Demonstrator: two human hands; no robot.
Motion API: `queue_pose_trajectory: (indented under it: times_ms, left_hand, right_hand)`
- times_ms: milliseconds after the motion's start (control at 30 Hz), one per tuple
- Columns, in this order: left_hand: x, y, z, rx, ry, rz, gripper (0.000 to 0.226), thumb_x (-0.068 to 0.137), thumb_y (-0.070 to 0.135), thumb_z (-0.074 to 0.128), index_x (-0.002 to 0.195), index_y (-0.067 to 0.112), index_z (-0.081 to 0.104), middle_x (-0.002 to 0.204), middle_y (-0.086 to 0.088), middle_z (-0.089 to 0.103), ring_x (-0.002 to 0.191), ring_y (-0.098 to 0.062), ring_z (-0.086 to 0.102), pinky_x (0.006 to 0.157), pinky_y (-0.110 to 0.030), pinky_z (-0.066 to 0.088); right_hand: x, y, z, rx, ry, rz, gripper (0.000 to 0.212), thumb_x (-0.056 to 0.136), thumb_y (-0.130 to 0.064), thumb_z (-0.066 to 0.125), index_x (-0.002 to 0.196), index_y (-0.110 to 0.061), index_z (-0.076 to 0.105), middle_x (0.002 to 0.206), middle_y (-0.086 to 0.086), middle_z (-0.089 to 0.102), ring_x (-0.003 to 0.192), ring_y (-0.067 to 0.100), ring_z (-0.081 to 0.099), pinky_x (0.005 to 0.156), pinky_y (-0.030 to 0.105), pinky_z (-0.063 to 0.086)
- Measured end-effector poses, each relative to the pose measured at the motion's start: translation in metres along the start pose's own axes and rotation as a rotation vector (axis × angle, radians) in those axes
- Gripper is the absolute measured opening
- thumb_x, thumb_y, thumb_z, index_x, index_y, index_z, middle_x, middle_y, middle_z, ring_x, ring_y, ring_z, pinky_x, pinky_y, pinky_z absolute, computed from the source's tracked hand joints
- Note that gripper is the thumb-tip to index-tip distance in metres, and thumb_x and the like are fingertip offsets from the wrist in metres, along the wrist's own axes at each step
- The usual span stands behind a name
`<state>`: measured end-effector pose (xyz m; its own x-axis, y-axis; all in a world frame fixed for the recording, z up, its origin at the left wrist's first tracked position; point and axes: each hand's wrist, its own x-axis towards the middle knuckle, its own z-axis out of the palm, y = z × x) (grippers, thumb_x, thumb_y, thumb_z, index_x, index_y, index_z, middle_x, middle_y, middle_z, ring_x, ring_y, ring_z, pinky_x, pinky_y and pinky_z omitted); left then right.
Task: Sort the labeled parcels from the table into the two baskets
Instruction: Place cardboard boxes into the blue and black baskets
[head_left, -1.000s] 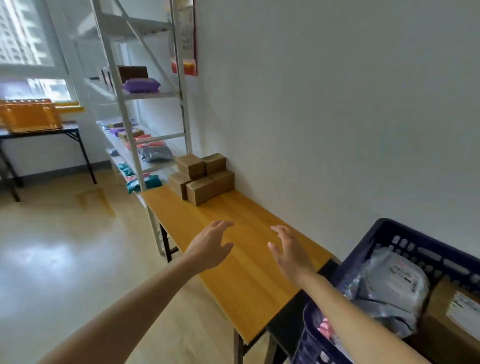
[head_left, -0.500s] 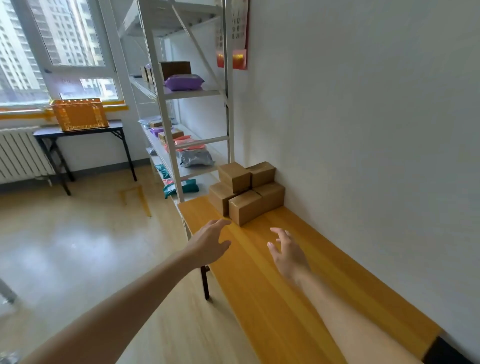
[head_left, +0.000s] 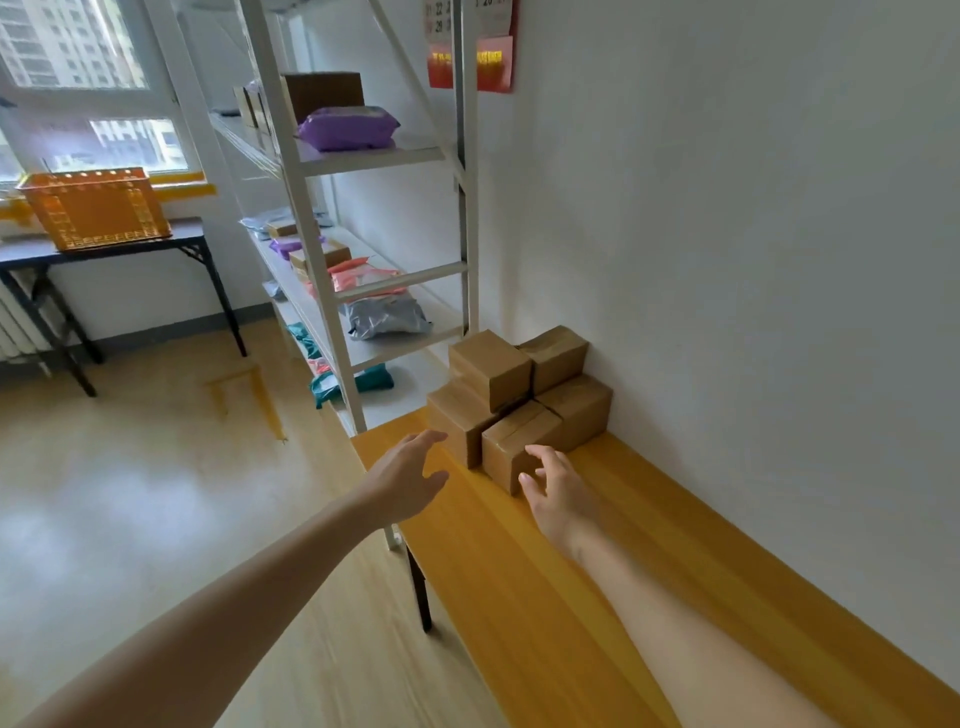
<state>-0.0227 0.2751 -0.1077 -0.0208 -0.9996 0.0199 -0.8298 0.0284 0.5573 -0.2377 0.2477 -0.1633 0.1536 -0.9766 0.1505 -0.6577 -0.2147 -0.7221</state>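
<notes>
Left hand (head_left: 405, 480) outstretched, fingers spread, holding nothing, near boxes (head_left: 514, 400) on counter (head_left: 649, 597). Right hand (head_left: 558, 488) spread, empty, fingertips at nearest box.

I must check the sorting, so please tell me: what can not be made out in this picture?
Head view:
- Labels on the cardboard boxes: none shows on the faces toward the camera.
- Inside of the orange basket: hidden by its own wall, too far.
- Second basket: outside the frame.
- Whether the right hand touches the front box: unclear.
</notes>
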Motion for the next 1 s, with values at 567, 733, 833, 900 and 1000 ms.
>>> queue_pose_trajectory:
  times_ms: [567, 733, 833, 900, 1000]
  left_hand:
    - [0.225, -0.138, -0.042, -0.189, -0.217, 0.176, 0.045, 0.095, 0.022, 0.056, 0.138, 0.029, 0.043, 0.138, -0.001, 0.052, 0.123, -0.019, 0.052, 0.076, -0.024, 0.049]
    - [0.261, -0.145, -0.027, -0.296, -0.255, 0.169, 0.043, 0.096, 0.018, 0.055, 0.138, 0.024, 0.046, 0.137, 0.001, 0.052, 0.120, -0.017, 0.053, 0.074, -0.021, 0.049]
    - [0.280, -0.142, -0.015, -0.316, -0.266, 0.151, 0.044, 0.096, 0.017, 0.055, 0.139, 0.021, 0.045, 0.138, -0.001, 0.051, 0.120, -0.018, 0.053, 0.084, -0.027, 0.049]
    - [0.293, -0.142, -0.009, -0.311, -0.270, 0.133, 0.044, 0.096, 0.018, 0.055, 0.139, 0.021, 0.045, 0.138, -0.001, 0.050, 0.120, -0.018, 0.053, 0.084, -0.027, 0.048]
    - [0.314, -0.139, -0.003, -0.316, -0.291, 0.078, 0.043, 0.097, 0.023, 0.053, 0.139, 0.022, 0.044, 0.139, -0.003, 0.049, 0.121, -0.021, 0.052, 0.077, -0.024, 0.046]
  right_hand:
    - [0.145, -0.028, 0.103, 0.013, 0.211, 0.340, 0.041, 0.100, -0.031, 0.044, 0.141, -0.020, 0.041, 0.142, -0.001, 0.046, 0.119, 0.010, 0.050, 0.085, 0.018, 0.043]
    - [0.158, -0.017, 0.109, -0.006, 0.244, 0.422, 0.041, 0.101, -0.029, 0.046, 0.141, -0.019, 0.041, 0.143, -0.001, 0.046, 0.123, 0.014, 0.050, 0.093, 0.025, 0.046]
    - [0.173, -0.006, 0.109, 0.004, 0.247, 0.449, 0.041, 0.101, -0.029, 0.045, 0.140, -0.019, 0.041, 0.143, -0.001, 0.046, 0.123, 0.014, 0.050, 0.094, 0.027, 0.047]
    - [0.185, 0.000, 0.110, 0.033, 0.241, 0.463, 0.041, 0.101, -0.030, 0.045, 0.140, -0.021, 0.041, 0.143, -0.002, 0.045, 0.123, 0.013, 0.050, 0.092, 0.024, 0.045]
    - [0.205, 0.006, 0.110, 0.097, 0.232, 0.463, 0.042, 0.101, -0.030, 0.045, 0.141, -0.020, 0.040, 0.143, -0.003, 0.044, 0.122, 0.010, 0.049, 0.091, 0.021, 0.042]
